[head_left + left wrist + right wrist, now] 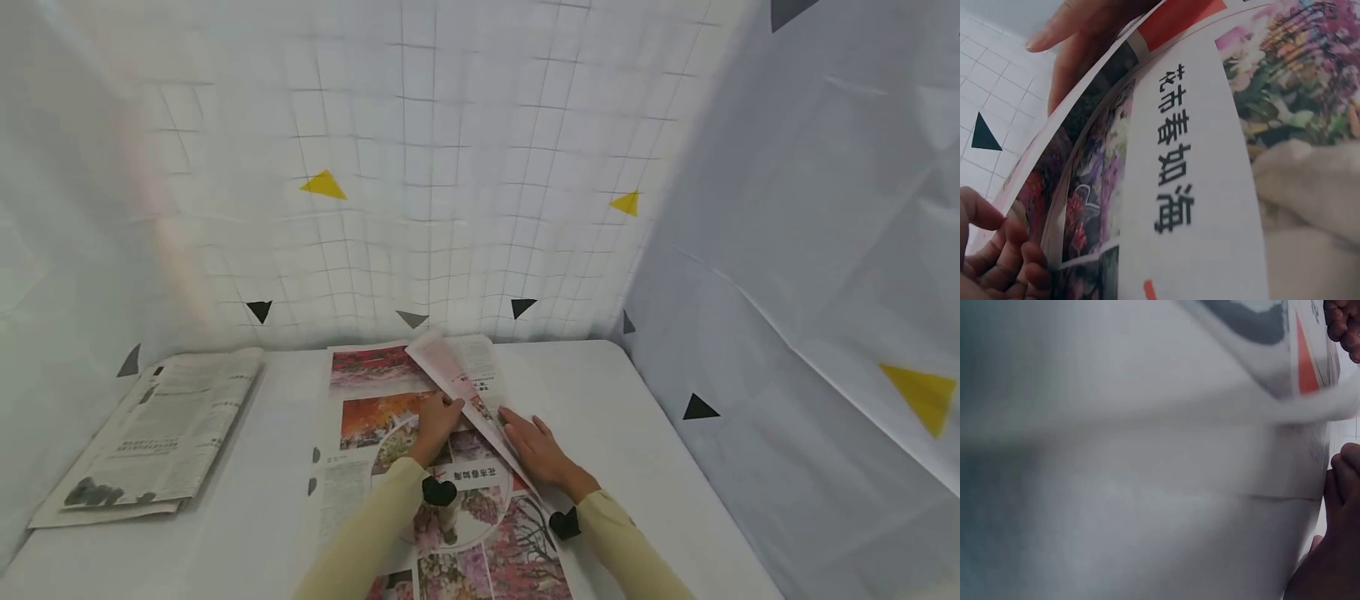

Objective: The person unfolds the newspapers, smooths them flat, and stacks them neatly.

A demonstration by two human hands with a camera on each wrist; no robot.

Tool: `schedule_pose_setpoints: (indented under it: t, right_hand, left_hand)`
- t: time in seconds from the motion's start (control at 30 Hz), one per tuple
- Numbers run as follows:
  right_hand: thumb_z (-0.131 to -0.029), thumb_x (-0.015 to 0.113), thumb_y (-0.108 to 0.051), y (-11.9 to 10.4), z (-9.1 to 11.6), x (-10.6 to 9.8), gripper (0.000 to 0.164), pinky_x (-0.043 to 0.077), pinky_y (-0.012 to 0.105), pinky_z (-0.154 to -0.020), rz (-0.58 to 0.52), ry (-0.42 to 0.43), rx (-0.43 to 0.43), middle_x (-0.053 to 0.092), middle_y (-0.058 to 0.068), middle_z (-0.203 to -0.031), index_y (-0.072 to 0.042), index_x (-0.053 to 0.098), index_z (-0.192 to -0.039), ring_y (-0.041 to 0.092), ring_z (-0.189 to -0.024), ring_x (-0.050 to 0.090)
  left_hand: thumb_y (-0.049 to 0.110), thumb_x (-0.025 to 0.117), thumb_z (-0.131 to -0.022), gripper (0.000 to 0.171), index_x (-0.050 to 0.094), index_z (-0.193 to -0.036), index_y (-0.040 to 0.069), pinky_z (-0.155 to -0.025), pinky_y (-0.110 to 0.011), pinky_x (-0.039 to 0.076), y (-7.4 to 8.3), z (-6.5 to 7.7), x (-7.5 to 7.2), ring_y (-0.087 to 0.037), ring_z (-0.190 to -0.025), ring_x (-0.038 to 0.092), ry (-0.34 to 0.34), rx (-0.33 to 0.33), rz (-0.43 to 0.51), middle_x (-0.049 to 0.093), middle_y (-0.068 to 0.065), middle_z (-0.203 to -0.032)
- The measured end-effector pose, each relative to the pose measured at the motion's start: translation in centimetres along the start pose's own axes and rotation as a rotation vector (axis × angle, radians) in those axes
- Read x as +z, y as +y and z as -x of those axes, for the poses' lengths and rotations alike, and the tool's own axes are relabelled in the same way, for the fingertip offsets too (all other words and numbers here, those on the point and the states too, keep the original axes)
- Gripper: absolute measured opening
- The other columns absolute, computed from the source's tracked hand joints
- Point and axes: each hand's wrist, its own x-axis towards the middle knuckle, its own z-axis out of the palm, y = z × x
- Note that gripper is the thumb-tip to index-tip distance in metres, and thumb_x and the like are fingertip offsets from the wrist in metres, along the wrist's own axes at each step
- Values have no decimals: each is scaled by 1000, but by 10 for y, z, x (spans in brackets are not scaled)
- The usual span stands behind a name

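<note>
A colour-printed newspaper (457, 500) with flower photos lies lengthwise in front of me. A strip along its upper right side is turned up into a narrow fold (450, 375). My left hand (437, 427) pinches the edge of that strip, its fingers curled in the left wrist view, where the hand (1004, 259) sits at lower left. Beside the paper's right edge, my right hand (536, 450) rests with fingers extended, touching the sheet near the fold. In the right wrist view the paper (1147, 456) is blurred and fills most of the picture.
On the left of the white table (660, 467) lies a folded stack of newspaper (165, 425). White sheeting (450, 208) with grid lines and yellow and dark triangles rises behind the table, and a pale sheet (810, 250) stands along the right.
</note>
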Motion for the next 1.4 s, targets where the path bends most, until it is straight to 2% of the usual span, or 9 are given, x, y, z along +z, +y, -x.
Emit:
schedule_pose_setpoints:
  t: [0.17, 0.33, 0.43, 0.57, 0.8, 0.93, 1.13, 1.4]
  right_hand:
    - [-113, 29, -37, -2, 0, -5, 56, 10, 65, -128, 23, -57, -3, 29, 11, -171, -10, 30, -163, 34, -159, 28]
    - [-114, 29, -37, -2, -2, -12, 56, 11, 65, -128, 35, -112, -13, 27, 12, -171, -8, 32, -162, 35, -160, 25]
    - [-113, 33, -38, 1, -1, -13, 57, 13, 66, -127, 59, -98, -36, 29, 13, -170, -7, 34, -161, 37, -159, 26]
    - [-110, 42, -40, 7, 2, -12, 62, 15, 67, -126, 119, -59, -86, 30, 15, -170, -6, 32, -161, 40, -157, 28]
    - [-102, 60, -43, 22, 8, -16, 75, 19, 66, -126, 227, -17, -122, 31, 14, -170, -7, 32, -162, 39, -156, 31]
    - [-102, 60, -45, 30, 11, -18, 75, 20, 65, -126, 244, -13, -125, 32, 12, -170, -9, 32, -162, 37, -156, 32]
    - [-101, 62, -44, 35, 13, -23, 76, 17, 69, -125, 229, -8, -111, 33, 12, -169, -9, 33, -162, 38, -156, 33]
    - [-101, 62, -45, 44, 17, -29, 76, 14, 71, -124, 221, -3, -82, 32, 10, -170, -11, 32, -162, 38, -157, 31]
  left_hand:
    - [22, 56, -100, 26, 50, -77, 12, -53, -29, 31, -3, -1, -5, -14, -52, 33, -4, -2, -3, 43, 2, -61]
    - [20, 56, -100, 32, 44, -71, 14, -52, -29, 29, -5, -5, -16, -14, -50, 30, 21, -16, -3, 39, 3, -58]
    - [21, 56, -101, 34, 42, -70, 15, -54, -29, 30, -7, -10, -24, -14, -51, 31, 39, -35, -22, 38, 2, -58]
    - [23, 58, -101, 32, 44, -73, 14, -55, -30, 31, -11, -15, -32, -15, -55, 35, 50, -51, -92, 40, 2, -61]
    - [18, 59, -98, 22, 58, -80, 6, -58, -29, 35, -15, -15, -43, -15, -56, 41, 107, -15, -134, 48, -1, -63]
    - [19, 60, -99, 21, 59, -85, 4, -57, -29, 34, -20, -13, -49, -14, -56, 40, 136, -24, -143, 52, -3, -66]
    - [21, 59, -101, 22, 63, -91, 2, -57, -27, 36, -22, -11, -64, -14, -57, 45, 135, -30, -191, 60, -8, -72]
    - [20, 58, -100, 22, 63, -90, 1, -59, -29, 37, -26, -14, -79, -18, -62, 48, 148, -35, -238, 64, -13, -77]
